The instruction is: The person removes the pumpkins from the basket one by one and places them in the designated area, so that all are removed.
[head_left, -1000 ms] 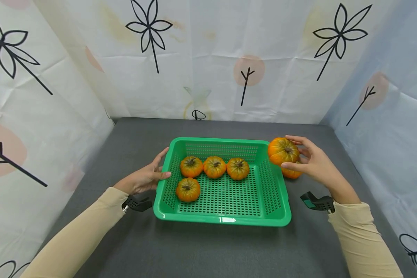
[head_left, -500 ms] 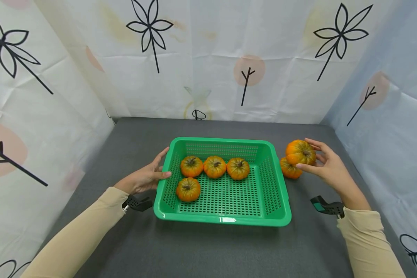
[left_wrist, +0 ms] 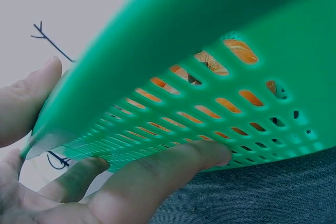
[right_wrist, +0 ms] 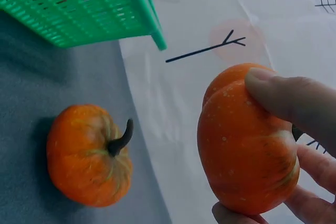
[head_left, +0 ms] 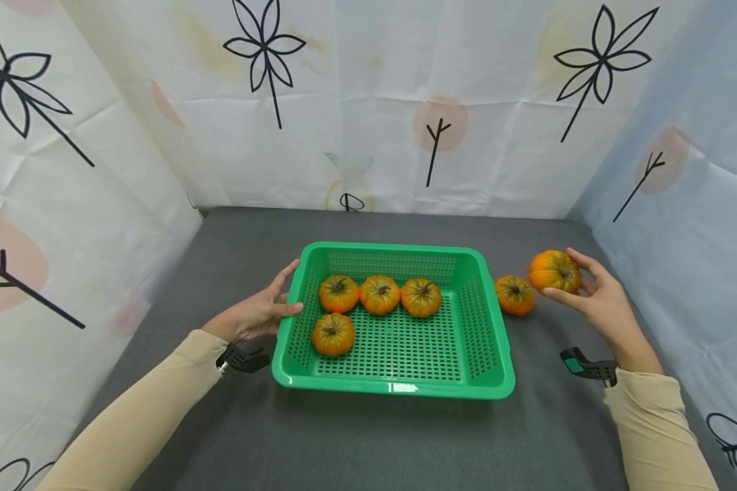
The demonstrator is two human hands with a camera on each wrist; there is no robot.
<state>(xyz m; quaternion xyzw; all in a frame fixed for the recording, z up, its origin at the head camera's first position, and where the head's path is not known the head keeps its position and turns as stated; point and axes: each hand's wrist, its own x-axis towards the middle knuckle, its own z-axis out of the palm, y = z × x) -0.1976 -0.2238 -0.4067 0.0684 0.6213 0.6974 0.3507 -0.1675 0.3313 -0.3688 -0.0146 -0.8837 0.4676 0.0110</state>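
Observation:
My right hand (head_left: pixel 602 303) holds a small orange pumpkin (head_left: pixel 555 271) between thumb and fingers, to the right of the basket. In the right wrist view this pumpkin (right_wrist: pixel 249 140) appears above the table level, the thumb on its upper side. Just left of it, a second pumpkin (head_left: pixel 515 295) sits on the table beside the basket's right wall. My left hand (head_left: pixel 253 310) grips the left side of the green plastic basket (head_left: pixel 393 390), thumb over the rim. Its fingers (left_wrist: pixel 157 174) lie against the slotted outer wall in the left wrist view. Several pumpkins (head_left: pixel 379 295) stand inside the basket, toward its left and back.
The grey table (head_left: pixel 368 443) carries the basket at its middle. White patterned cloth (head_left: pixel 368 102) hangs behind the table and along both sides, close past the right hand.
My right hand has moved right with its pumpkin, from over the basket's right rim, uncovering the pumpkin on the table. My left hand and the basket have stayed put.

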